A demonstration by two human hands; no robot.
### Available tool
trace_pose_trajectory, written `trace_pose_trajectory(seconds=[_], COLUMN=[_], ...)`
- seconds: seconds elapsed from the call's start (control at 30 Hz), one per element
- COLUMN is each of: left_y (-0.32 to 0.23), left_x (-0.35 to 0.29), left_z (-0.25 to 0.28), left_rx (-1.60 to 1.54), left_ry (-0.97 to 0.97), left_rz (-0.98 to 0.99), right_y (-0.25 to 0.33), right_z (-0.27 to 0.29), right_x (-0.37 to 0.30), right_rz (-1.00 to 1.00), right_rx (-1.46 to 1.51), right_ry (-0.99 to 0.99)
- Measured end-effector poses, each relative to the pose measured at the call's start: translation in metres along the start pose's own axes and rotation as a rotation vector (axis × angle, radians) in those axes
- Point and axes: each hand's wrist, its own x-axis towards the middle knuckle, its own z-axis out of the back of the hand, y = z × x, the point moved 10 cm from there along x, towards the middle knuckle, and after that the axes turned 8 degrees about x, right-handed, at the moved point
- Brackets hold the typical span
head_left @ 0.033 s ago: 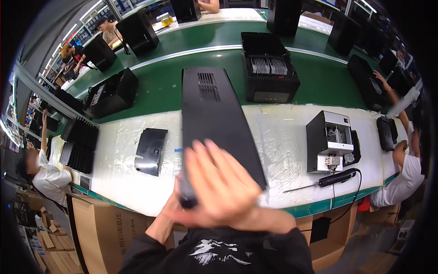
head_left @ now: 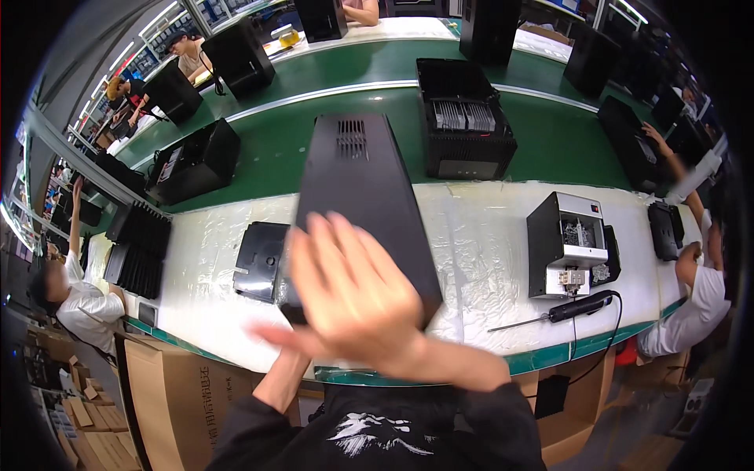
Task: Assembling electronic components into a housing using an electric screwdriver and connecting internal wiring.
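Observation:
A tall black box-like housing (head_left: 357,184) with a slotted vent near its far end stands in front of me. Flat across its near part lies my right hand (head_left: 353,290), fingers stretched out and slightly blurred, holding nothing. My left hand (head_left: 289,363) is mostly hidden beneath the right one. Only its wrist side shows, so its fingers cannot be made out. Just left of the housing, a glossy black panel (head_left: 261,259) rests on the film-covered white worktop (head_left: 204,259).
At right stand a silver-and-black screw feeder (head_left: 567,243) and a corded electric screwdriver (head_left: 577,308). Beyond, an opened black unit (head_left: 467,125) sits on the green conveyor (head_left: 345,71). Stacked black parts (head_left: 140,251) stand at left, near a co-worker (head_left: 82,302). A cardboard box (head_left: 169,392) is below.
The near end of the housing has swung slightly left, now overlapping the black panel's edge. My right hand has shifted left and away from me along its top.

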Motion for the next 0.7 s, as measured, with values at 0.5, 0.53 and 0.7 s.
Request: trace_pose_trajectory(seconds=[0.5, 0.53, 0.7], left_y=[-0.161, -0.169, -0.183], left_x=[0.172, 0.184, 0.235], left_z=[-0.051, -0.061, -0.062], left_rx=[-1.327, -1.358, -1.506], left_ry=[0.061, 0.059, -0.03], left_rz=[0.432, 0.446, 0.469], right_y=[-0.095, -0.095, -0.091], right_z=[-0.046, -0.036, -0.031], right_x=[-0.266, -0.267, -0.261], right_rz=[-0.664, -0.656, -0.687], right_rx=[-0.163, -0.193, -0.284], right_ry=[0.156, 0.164, 0.11])
